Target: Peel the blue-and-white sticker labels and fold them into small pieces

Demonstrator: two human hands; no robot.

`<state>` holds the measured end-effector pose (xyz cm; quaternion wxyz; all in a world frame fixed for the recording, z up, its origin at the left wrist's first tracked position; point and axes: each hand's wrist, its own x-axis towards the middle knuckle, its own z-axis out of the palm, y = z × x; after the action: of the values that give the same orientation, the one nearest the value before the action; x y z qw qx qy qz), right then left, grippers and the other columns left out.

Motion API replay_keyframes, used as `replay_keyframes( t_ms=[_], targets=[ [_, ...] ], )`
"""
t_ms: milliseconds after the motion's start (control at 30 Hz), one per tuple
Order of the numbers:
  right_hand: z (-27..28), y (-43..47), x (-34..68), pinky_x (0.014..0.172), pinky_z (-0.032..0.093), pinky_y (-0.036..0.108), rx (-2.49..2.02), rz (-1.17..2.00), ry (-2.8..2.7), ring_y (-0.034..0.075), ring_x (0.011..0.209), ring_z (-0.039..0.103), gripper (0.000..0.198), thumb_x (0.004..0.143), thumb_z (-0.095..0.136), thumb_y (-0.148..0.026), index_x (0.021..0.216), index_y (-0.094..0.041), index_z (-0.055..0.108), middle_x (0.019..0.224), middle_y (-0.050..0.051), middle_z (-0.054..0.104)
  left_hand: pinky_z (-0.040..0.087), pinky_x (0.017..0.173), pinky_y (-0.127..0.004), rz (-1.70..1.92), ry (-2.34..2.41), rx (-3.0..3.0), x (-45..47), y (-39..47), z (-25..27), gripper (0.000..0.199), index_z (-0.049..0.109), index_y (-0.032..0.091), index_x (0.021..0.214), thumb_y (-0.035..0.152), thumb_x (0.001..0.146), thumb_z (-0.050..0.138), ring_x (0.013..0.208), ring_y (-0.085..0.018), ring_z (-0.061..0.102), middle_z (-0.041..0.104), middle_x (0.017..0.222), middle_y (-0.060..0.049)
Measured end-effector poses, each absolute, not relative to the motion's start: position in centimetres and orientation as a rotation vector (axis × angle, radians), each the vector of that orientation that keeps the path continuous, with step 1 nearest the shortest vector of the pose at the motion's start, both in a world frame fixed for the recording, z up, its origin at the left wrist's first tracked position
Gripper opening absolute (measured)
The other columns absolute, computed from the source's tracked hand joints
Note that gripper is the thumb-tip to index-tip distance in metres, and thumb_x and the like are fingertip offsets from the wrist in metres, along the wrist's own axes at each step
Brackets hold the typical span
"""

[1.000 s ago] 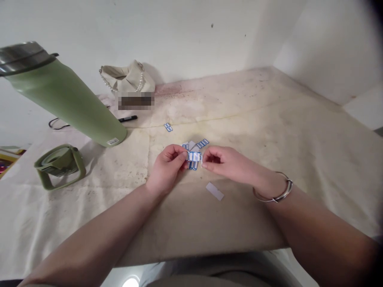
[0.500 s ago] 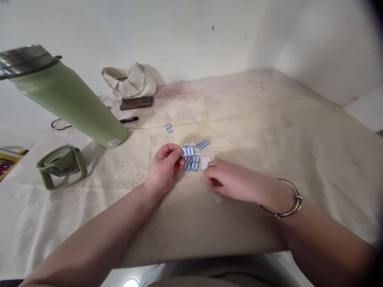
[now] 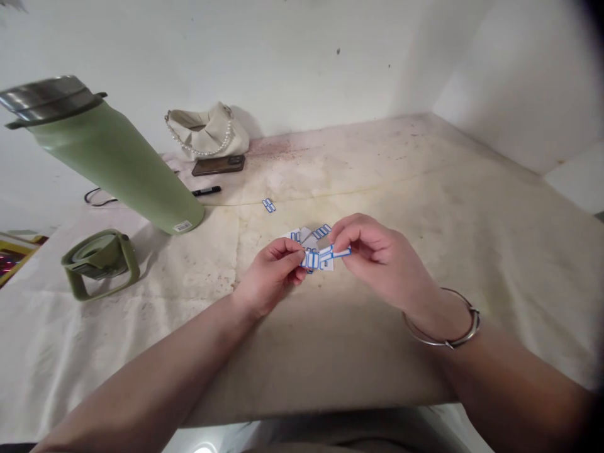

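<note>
The cloth-covered bench is running back to a white wall. Above it, the left hand is pinching blue-edged labels between thumb and fingers; the right hand is gripping a strip in its fingertips, just beside them. Whether they are touching is unclear. Beneath and behind, a pile is lying loosely. Leftward, a green lid is resting before a bottle. Farther back, a small sheet, a pen, a phone and a bag are sitting in turn.
</note>
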<state>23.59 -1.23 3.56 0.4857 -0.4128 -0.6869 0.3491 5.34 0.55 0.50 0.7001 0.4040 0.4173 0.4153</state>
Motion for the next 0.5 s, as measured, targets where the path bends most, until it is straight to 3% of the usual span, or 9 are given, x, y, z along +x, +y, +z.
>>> replay_keyframes(
  t_ms=[100, 267, 367, 500],
  targets=[
    [2.9, -1.4, 23.1, 0.076, 0.047, 0.028, -0.895, 0.816, -1.714, 0.015, 0.096, 0.055, 0.019, 0.074, 0.053, -0.003, 0.074, -0.021, 0.06, 0.099, 0.004, 0.053, 0.038, 0.047, -0.017, 0.85, 0.893, 0.908, 5.4, 0.2, 0.5, 0.015, 0.056, 0.016, 0.075, 0.023, 0.072, 0.068, 0.047, -0.006, 0.05, 0.057, 0.058, 0.003],
    [1.9, -1.3, 22.5, 0.087, 0.044, 0.029, -0.943, 0.843, -1.784, 0.014, 0.103, 0.055, 0.023, 0.075, 0.051, -0.001, 0.075, -0.021, 0.063, 0.102, 0.004, 0.055, 0.038, 0.047, -0.017, 0.848, 0.875, 0.865, 5.4, 0.2, 0.6, 0.013, 0.057, 0.016, 0.075, 0.02, 0.07, 0.069, 0.046, -0.006, 0.05, 0.058, 0.058, 0.003],
    [1.4, -0.9, 22.6, 0.081, 0.045, 0.027, -0.996, 0.892, -1.792, 0.013, 0.096, 0.057, 0.022, 0.076, 0.05, -0.004, 0.076, -0.022, 0.063, 0.1, 0.002, 0.059, 0.038, 0.045, -0.018, 0.871, 0.85, 0.839, 5.3, 0.3, 0.6, 0.014, 0.057, 0.017, 0.075, 0.021, 0.07, 0.069, 0.045, -0.007, 0.051, 0.059, 0.057, 0.003],
    [1.2, -0.6, 22.8, 0.062, 0.042, 0.024, -1.159, 0.96, -1.812, 0.011, 0.072, 0.056, 0.02, 0.077, 0.048, -0.009, 0.078, -0.022, 0.063, 0.085, -0.001, 0.063, 0.037, 0.045, -0.018, 0.884, 0.829, 0.84, 5.3, 0.3, 0.5, 0.013, 0.058, 0.017, 0.076, 0.022, 0.071, 0.069, 0.045, -0.007, 0.051, 0.06, 0.056, 0.002]
  ],
)
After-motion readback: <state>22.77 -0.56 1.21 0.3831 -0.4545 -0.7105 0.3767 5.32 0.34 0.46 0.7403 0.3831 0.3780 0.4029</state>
